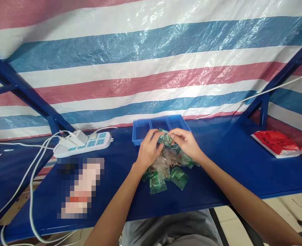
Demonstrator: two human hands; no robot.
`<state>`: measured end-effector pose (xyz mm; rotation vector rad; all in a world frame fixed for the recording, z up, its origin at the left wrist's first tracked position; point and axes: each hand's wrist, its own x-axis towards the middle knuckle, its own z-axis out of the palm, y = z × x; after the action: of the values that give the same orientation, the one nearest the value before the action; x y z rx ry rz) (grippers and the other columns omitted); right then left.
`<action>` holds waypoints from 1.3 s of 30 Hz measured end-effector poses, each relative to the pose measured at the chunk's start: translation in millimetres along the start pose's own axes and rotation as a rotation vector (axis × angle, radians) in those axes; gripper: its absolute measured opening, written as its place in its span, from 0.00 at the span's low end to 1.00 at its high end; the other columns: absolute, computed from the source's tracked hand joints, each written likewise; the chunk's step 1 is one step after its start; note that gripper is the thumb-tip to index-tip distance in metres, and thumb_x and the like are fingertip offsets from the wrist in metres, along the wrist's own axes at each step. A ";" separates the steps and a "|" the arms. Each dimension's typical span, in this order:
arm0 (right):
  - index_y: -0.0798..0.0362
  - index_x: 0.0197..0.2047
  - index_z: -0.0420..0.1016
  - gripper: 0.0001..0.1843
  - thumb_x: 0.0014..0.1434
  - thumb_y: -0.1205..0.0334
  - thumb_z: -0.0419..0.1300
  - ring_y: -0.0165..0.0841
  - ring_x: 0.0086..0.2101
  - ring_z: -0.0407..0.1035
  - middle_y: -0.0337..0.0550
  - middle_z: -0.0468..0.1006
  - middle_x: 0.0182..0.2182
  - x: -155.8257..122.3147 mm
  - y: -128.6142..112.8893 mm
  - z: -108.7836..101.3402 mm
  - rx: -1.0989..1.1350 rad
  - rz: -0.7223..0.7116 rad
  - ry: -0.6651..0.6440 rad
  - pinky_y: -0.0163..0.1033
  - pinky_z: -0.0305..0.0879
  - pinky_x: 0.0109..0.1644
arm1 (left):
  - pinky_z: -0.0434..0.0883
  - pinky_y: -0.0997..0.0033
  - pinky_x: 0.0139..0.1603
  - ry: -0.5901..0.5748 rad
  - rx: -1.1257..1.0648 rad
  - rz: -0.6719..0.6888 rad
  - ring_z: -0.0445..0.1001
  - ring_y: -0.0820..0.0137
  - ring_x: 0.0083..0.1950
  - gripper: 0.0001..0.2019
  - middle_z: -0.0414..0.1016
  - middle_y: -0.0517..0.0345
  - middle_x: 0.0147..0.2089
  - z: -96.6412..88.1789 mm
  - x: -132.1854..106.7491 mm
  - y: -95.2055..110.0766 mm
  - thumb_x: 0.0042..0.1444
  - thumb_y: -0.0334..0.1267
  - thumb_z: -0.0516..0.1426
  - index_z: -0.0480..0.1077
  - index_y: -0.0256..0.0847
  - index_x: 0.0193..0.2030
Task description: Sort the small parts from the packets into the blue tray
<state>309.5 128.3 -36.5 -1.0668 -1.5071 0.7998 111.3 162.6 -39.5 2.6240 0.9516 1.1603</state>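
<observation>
My left hand (148, 148) and my right hand (187, 142) meet over the middle of the blue table (225, 171). Both pinch one small green plastic bag (166, 137) holding brass-coloured parts, raised just above a pile of several similar small bags (166, 171). Some bags in the pile are green, others clear. Right behind my hands stands a blue plastic tray (140, 131) with three compartments; what lies inside it is mostly hidden by my fingers.
A white power strip (89, 141) with plugs and white cables (33, 177) lies at the left. A red-and-white packet (277, 143) rests at the right. A blurred-out patch (80, 188) covers something at front left. A striped tarpaulin (151, 61) hangs behind blue frame bars.
</observation>
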 end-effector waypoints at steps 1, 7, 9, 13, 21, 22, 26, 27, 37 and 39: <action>0.50 0.42 0.78 0.12 0.65 0.54 0.56 0.35 0.29 0.72 0.42 0.78 0.32 -1.2 0.0 0.5 -0.008 -0.007 -0.008 0.42 0.71 0.37 | 0.73 0.65 0.52 0.018 -0.006 -0.010 0.73 0.62 0.55 0.17 0.67 0.49 0.55 1.1 -1.0 -1.5 0.63 0.30 0.53 0.67 0.44 0.57; 0.47 0.52 0.76 0.16 0.65 0.62 0.52 0.36 0.33 0.72 0.46 0.79 0.40 -6.4 0.6 1.8 -0.295 -0.168 -0.083 0.41 0.71 0.35 | 0.75 0.66 0.47 0.061 0.030 -0.019 0.73 0.64 0.54 0.13 0.66 0.48 0.54 3.0 -3.1 -12.9 0.68 0.33 0.51 0.70 0.44 0.55; 0.48 0.52 0.75 0.14 0.66 0.60 0.54 0.37 0.35 0.72 0.50 0.76 0.46 -6.3 0.3 2.8 -0.390 -0.210 -0.056 0.41 0.71 0.35 | 0.75 0.66 0.46 0.076 0.046 -0.003 0.73 0.64 0.53 0.11 0.66 0.48 0.54 2.7 -1.5 -13.6 0.69 0.35 0.51 0.71 0.44 0.53; 0.52 0.44 0.76 0.11 0.67 0.55 0.56 0.38 0.36 0.72 0.53 0.71 0.48 -5.4 -0.7 4.0 -0.493 -0.253 0.035 0.43 0.71 0.38 | 0.74 0.65 0.49 0.070 0.034 0.027 0.74 0.66 0.50 0.10 0.69 0.50 0.50 3.9 2.2 -7.4 0.70 0.38 0.51 0.71 0.43 0.53; 0.52 0.33 0.73 0.14 0.65 0.51 0.58 0.34 0.32 0.69 0.47 0.75 0.39 -7.2 -1.7 6.8 -0.278 -0.169 0.098 0.39 0.69 0.31 | 0.76 0.69 0.39 0.070 -0.008 -0.030 0.75 0.65 0.49 0.24 0.64 0.43 0.60 10.2 -1.3 7.6 0.64 0.35 0.55 0.57 0.41 0.66; 0.52 0.33 0.73 0.15 0.65 0.49 0.59 0.34 0.32 0.69 0.48 0.75 0.41 -7.6 -1.9 7.7 -0.228 -0.139 0.101 0.38 0.70 0.30 | 0.76 0.69 0.39 0.063 -0.005 -0.035 0.74 0.64 0.50 0.26 0.61 0.42 0.62 10.1 -1.9 8.0 0.63 0.35 0.55 0.56 0.41 0.67; 0.52 0.31 0.73 0.18 0.61 0.46 0.62 0.38 0.39 0.73 0.51 0.75 0.49 -8.8 -5.2 9.8 -0.079 -0.076 0.055 0.38 0.72 0.32 | 0.75 0.69 0.38 0.044 0.057 -0.026 0.73 0.62 0.53 0.24 0.61 0.42 0.62 8.1 -2.8 6.9 0.61 0.32 0.55 0.61 0.41 0.64; 0.52 0.30 0.73 0.18 0.61 0.46 0.62 0.40 0.43 0.73 0.51 0.75 0.52 -9.3 -6.8 10.0 -0.055 -0.078 0.039 0.39 0.73 0.33 | 0.75 0.68 0.39 0.038 0.079 -0.008 0.73 0.61 0.53 0.21 0.63 0.44 0.59 7.4 -2.8 6.4 0.61 0.31 0.55 0.64 0.42 0.61; 0.49 0.43 0.79 0.15 0.63 0.47 0.61 0.42 0.43 0.76 0.48 0.80 0.48 -14.1 -11.2 10.5 -0.022 -0.081 0.044 0.46 0.76 0.44 | 0.72 0.70 0.39 0.002 0.099 -0.078 0.77 0.67 0.39 0.10 0.77 0.55 0.39 1.7 -0.7 3.8 0.65 0.36 0.54 0.72 0.41 0.51; 0.49 0.49 0.79 0.17 0.64 0.48 0.60 0.41 0.39 0.77 0.48 0.81 0.48 -14.5 -8.8 11.0 -0.080 -0.066 0.070 0.47 0.76 0.45 | 0.70 0.71 0.34 0.014 0.077 -0.137 0.76 0.69 0.34 0.10 0.76 0.59 0.34 -0.7 -1.1 0.6 0.65 0.39 0.55 0.71 0.41 0.51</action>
<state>297.3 112.1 -36.2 -1.0877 -1.5175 0.6549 110.6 161.4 -39.5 2.5637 1.1811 1.1326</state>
